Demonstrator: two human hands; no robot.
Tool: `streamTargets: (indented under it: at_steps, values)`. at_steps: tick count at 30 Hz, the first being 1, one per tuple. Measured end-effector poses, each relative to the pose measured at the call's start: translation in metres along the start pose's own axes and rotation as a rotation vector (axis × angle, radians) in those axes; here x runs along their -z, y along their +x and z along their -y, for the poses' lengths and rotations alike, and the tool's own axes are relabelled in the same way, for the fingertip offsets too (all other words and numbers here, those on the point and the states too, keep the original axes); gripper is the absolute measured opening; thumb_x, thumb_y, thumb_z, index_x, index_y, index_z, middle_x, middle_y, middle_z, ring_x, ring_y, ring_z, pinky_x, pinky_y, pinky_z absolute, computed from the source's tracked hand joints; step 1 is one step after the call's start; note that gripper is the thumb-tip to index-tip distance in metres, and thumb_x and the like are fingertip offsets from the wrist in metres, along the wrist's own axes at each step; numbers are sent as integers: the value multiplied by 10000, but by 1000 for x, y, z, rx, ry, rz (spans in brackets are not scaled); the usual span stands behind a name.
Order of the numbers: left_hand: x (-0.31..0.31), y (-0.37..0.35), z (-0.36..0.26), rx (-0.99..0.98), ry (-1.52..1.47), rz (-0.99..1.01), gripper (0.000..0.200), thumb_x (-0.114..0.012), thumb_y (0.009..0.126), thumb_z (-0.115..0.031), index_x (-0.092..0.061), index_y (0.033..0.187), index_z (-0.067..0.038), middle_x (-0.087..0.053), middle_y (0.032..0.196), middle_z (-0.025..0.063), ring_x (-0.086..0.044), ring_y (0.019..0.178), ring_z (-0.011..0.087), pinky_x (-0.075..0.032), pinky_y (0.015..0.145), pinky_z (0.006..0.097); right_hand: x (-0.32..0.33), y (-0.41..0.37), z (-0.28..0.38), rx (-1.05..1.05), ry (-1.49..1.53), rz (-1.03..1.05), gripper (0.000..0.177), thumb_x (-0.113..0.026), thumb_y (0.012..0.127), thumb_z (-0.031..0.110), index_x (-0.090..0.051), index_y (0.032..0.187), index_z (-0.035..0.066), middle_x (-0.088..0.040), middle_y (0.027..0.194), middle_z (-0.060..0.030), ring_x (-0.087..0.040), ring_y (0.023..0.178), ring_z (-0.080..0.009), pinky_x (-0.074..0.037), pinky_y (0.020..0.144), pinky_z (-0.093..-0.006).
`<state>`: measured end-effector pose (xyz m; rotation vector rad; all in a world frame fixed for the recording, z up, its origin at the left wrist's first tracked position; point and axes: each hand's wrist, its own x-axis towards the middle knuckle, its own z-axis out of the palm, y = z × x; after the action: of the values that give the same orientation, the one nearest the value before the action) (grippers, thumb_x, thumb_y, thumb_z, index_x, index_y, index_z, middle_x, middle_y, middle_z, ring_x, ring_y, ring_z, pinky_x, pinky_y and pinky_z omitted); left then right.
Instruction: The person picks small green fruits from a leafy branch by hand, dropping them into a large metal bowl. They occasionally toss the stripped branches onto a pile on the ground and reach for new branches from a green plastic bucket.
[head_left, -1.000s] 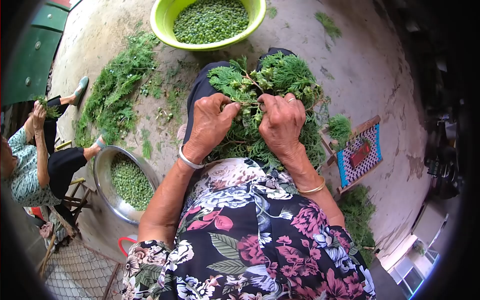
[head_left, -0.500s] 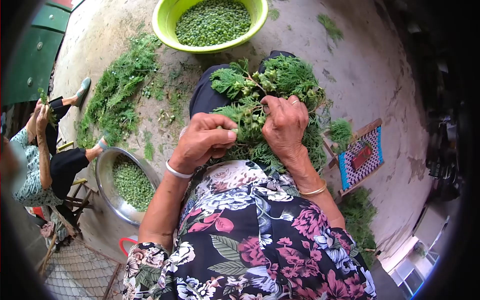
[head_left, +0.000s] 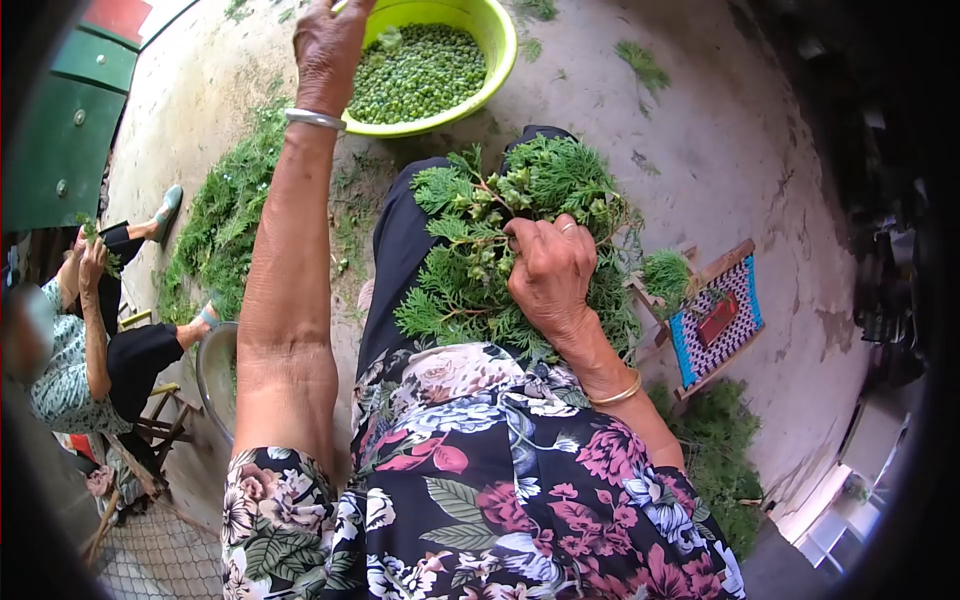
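Observation:
A heap of green cypress-like branches (head_left: pixel 450 280) with pale green cones lies across my lap. My right hand (head_left: pixel 550 270) is closed on a branch stem in this heap. My left hand (head_left: pixel 330 50) is stretched out over the left rim of the yellow-green basin (head_left: pixel 500 65), with its fingertips partly cut off at the top edge of the view. What it holds, if anything, is not visible. Many small green cones (head_left: pixel 425 75) fill the bottom of the basin.
A person (head_left: pixel 75 340) sits at the left with a sprig in the hands. Cut greenery (head_left: pixel 225 205) lies on the floor. A metal bowl (head_left: pixel 215 385) sits behind my left arm. At the right stands a woven-seat stool (head_left: pixel 715 320) with a red object on it.
My left hand has moved from the branches up and forward to the basin. My right hand stays on the branch, shifted slightly down in view.

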<state>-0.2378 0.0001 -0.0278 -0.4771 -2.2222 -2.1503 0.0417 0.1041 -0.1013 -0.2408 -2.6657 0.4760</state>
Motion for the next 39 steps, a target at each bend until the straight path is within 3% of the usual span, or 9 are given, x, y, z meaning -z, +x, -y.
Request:
streamTargets:
  at_steps: [2, 3, 7, 9, 13, 15, 21, 35, 39]
  values:
    - [10, 18, 13, -124, 40, -54, 367, -606, 933, -250, -621, 1187, 15, -668, 1037, 191, -627, 974, 318, -487, 874, 383, -3, 0, -2, 17, 4, -49, 192, -604, 656, 4, -629, 825, 90, -557, 673, -39, -521, 689, -246, -379, 635, -384]
    - [17, 29, 20, -70, 50, -187, 424, -711, 877, -307, -647, 1108, 42, -677, 1066, 162, -641, 1011, 211, -531, 794, 374, -5, -1, -3, 40, 8, -90, 160, -592, 657, 35, -611, 805, 90, -515, 653, -47, -510, 673, -247, -369, 611, -385]
    - [17, -49, -10, -169, -22, -36, 287, -633, 911, -135, -622, 1112, 70, -684, 991, 170, -668, 900, 203, -533, 644, 274, -3, 2, -6, 18, 35, -73, 153, -596, 659, 38, -618, 799, 94, -538, 657, -42, -518, 669, -245, -376, 612, -384]
    - [6, -98, -32, 71, -302, 141, 199, -648, 861, -67, -653, 989, 85, -688, 809, 125, -633, 644, 129, -501, 526, 223, -3, 4, -8, 10, 91, -94, 153, -601, 661, 39, -627, 799, 99, -567, 660, -36, -531, 665, -245, -390, 617, -382]
    - [4, -194, -36, 473, -78, 561, 178, -617, 897, -68, -648, 1021, 56, -678, 772, 84, -599, 618, 87, -452, 495, 207, -3, 5, -7, -2, 102, -95, 185, -602, 660, 36, -651, 826, 102, -591, 668, -35, -542, 670, -248, -405, 624, -385]
    - [-2, -229, -16, 623, -81, 599, 186, -659, 880, -86, -650, 1007, 49, -663, 737, 39, -576, 632, 58, -435, 513, 192, -5, 4, -7, -7, 109, -82, 190, -604, 662, 39, -657, 833, 101, -599, 675, -37, -545, 672, -250, -407, 625, -387]
    - [-16, -250, -4, 578, -39, 299, 217, -681, 890, -142, -647, 988, 50, -646, 737, 21, -548, 625, 44, -438, 546, 183, -6, 3, -6, 16, 63, -80, 182, -602, 662, 46, -655, 830, 94, -601, 677, -40, -547, 677, -252, -409, 628, -385]
    - [-19, -249, 10, 487, -83, 290, 180, -628, 903, -106, -683, 799, 30, -626, 647, 11, -495, 519, 28, -376, 455, 186, -5, 1, -3, -3, 62, -69, 212, -582, 638, 50, -649, 836, 82, -623, 708, -65, -559, 694, -276, -425, 660, -406]
    - [-11, -251, 2, 646, -163, 276, 157, -611, 908, -98, -669, 810, 11, -623, 647, 6, -492, 525, 18, -368, 462, 167, 0, 3, -2, 2, 41, -76, 219, -614, 659, 6, -670, 859, 77, -627, 702, -74, -548, 679, -279, -431, 651, -394]
